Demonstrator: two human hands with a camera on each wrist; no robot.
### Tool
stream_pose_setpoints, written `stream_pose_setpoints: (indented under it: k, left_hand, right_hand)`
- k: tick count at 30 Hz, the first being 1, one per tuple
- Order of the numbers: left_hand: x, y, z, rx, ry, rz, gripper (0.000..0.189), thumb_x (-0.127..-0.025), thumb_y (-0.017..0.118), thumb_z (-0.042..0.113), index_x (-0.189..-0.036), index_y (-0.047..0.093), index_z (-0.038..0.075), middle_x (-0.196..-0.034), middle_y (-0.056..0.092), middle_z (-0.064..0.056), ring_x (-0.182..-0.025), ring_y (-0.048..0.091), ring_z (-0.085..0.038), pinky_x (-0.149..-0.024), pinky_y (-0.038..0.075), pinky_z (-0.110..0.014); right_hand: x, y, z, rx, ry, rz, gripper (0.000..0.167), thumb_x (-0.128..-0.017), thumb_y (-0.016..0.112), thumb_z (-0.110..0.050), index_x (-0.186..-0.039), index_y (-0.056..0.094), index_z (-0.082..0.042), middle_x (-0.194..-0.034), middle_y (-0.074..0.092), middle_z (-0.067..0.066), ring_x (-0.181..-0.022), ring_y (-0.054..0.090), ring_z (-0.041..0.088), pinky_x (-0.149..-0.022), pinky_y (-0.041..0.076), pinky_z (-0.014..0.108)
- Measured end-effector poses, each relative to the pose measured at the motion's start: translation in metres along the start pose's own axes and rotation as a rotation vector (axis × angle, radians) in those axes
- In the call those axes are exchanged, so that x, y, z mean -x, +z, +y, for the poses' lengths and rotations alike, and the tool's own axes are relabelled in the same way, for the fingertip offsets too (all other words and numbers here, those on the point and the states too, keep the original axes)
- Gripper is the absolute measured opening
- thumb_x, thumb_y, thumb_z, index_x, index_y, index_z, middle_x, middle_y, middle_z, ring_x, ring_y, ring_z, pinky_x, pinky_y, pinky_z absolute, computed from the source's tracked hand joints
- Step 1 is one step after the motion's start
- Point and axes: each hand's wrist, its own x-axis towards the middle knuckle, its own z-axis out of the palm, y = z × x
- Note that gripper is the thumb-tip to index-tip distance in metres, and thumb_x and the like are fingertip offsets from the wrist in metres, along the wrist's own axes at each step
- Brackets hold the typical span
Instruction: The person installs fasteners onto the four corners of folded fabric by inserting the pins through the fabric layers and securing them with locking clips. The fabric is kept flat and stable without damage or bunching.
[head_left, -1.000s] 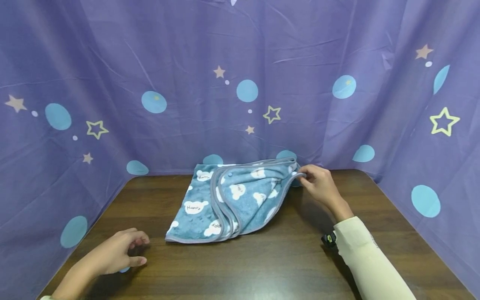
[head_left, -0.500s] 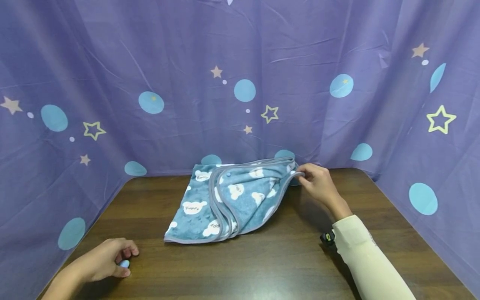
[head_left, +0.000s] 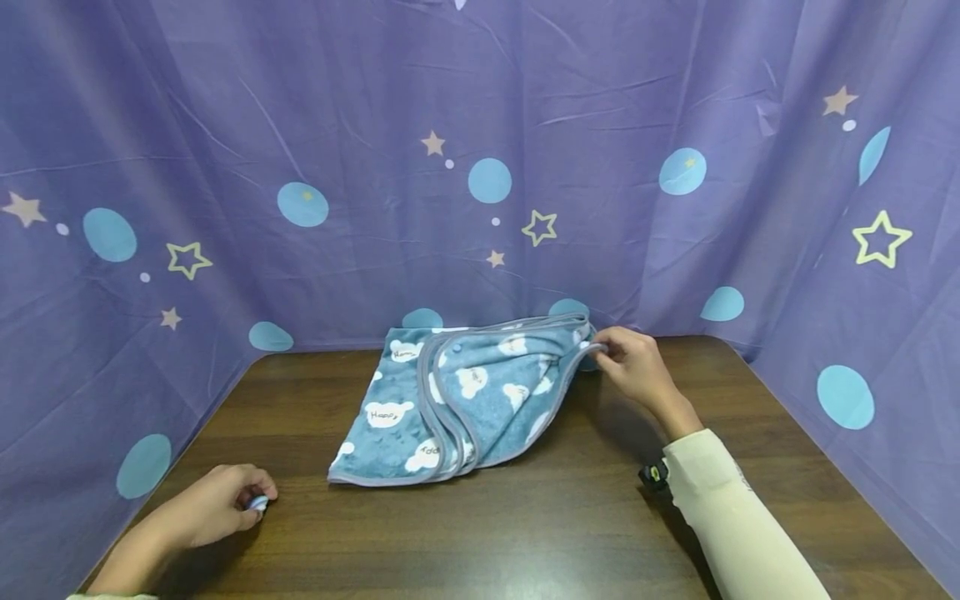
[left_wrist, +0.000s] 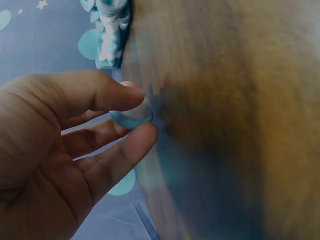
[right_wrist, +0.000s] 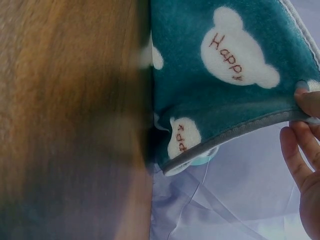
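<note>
A teal plush blanket (head_left: 495, 417) with white bear heads, some lettered "Happy", and grey edging lies folded toward the back of the table. My right hand (head_left: 637, 367) pinches its right corner by the trim, lifting that edge. In the right wrist view the thumb lies on the teal face of the raised blanket (right_wrist: 185, 92), fingers beneath the trim. At the left, my left hand (head_left: 206, 508) pinches a small rounded blue-and-white object (left_wrist: 132, 117) between thumb and fingers, close over the table. Fingers partly hide this object, so I cannot tell its kind.
The brown wooden table (head_left: 510, 533) has a patterned purple curtain (head_left: 390, 250) rising behind and along both sides. A small dark device (head_left: 654, 477) sits at the right wrist, beside the pale sleeve (head_left: 735, 508).
My left hand has drawn back slightly, and its fingers have closed on the small blue-and-white object, which now shows turned and raised a little. The right hand and blanket stay put.
</note>
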Motion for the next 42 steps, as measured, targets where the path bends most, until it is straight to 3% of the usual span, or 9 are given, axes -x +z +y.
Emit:
stream_pose_setpoints:
  k: [6,14,22,25,29,35,42]
  left_hand:
    - [-0.014,-0.005,0.005,-0.051,-0.016,0.077,0.019,-0.082,0.078,0.002,-0.1,0.07,0.007,-0.091,0.063,0.005,-0.077,0.053,0.001,-0.063,0.048,-0.024]
    - [-0.054,-0.01,0.017,-0.083,-0.017,0.3,0.019,-0.083,0.077,0.0,-0.101,0.074,0.005,-0.087,0.061,0.006,-0.075,0.055,-0.004,-0.063,0.049,-0.024]
    - [-0.103,-0.001,0.029,0.054,0.008,0.614,0.019,-0.087,0.077,0.001,-0.106,0.074,0.0,-0.095,0.07,-0.009,-0.081,0.067,-0.016,-0.068,0.058,-0.025]
    - [-0.119,0.002,0.038,0.108,-0.008,0.698,0.021,-0.087,0.079,0.003,-0.108,0.074,0.001,-0.096,0.072,-0.011,-0.082,0.069,-0.019,-0.07,0.058,-0.025]
    - [-0.14,0.004,0.053,0.164,-0.042,0.716,0.022,-0.087,0.079,0.005,-0.109,0.074,0.0,-0.098,0.073,-0.013,-0.085,0.07,-0.024,-0.073,0.057,-0.025]
    - [-0.176,0.007,0.075,0.221,-0.063,0.683,0.021,-0.087,0.079,0.006,-0.108,0.075,0.002,-0.101,0.074,-0.013,-0.09,0.07,-0.028,-0.079,0.057,-0.037]
    - [-0.211,0.018,0.107,0.382,-0.091,0.625,0.024,-0.09,0.079,0.011,-0.112,0.075,0.004,-0.108,0.074,-0.013,-0.101,0.07,-0.031,-0.08,0.058,-0.043]
  right_hand:
    - [0.001,0.0,-0.001,-0.003,0.005,-0.005,0.022,-0.078,0.078,0.015,-0.088,0.07,-0.003,-0.082,0.069,0.004,-0.071,0.062,0.014,-0.065,0.05,0.012]
    - [0.0,0.0,-0.002,-0.002,0.0,-0.005,0.021,-0.079,0.077,0.015,-0.088,0.07,-0.003,-0.082,0.069,0.005,-0.071,0.062,0.015,-0.065,0.05,0.013]
    - [0.0,0.0,-0.002,-0.004,-0.004,-0.018,0.021,-0.079,0.077,0.013,-0.089,0.07,-0.004,-0.083,0.07,0.008,-0.071,0.063,0.016,-0.065,0.052,0.016]
    - [0.001,0.0,-0.001,0.001,-0.006,-0.026,0.02,-0.079,0.076,0.012,-0.09,0.071,-0.004,-0.084,0.07,0.007,-0.071,0.063,0.017,-0.064,0.054,0.021]
    - [0.001,0.001,-0.002,0.005,-0.008,-0.038,0.02,-0.079,0.075,0.012,-0.09,0.071,-0.004,-0.085,0.071,0.007,-0.071,0.063,0.018,-0.062,0.056,0.027]
    - [0.0,0.002,-0.002,0.007,0.005,-0.042,0.023,-0.077,0.076,0.013,-0.09,0.071,-0.005,-0.085,0.071,0.006,-0.071,0.063,0.016,-0.064,0.053,0.02]
    - [0.001,0.005,-0.003,0.009,-0.017,-0.063,0.023,-0.076,0.076,0.013,-0.089,0.071,-0.005,-0.083,0.07,0.007,-0.07,0.063,0.018,-0.06,0.056,0.039]
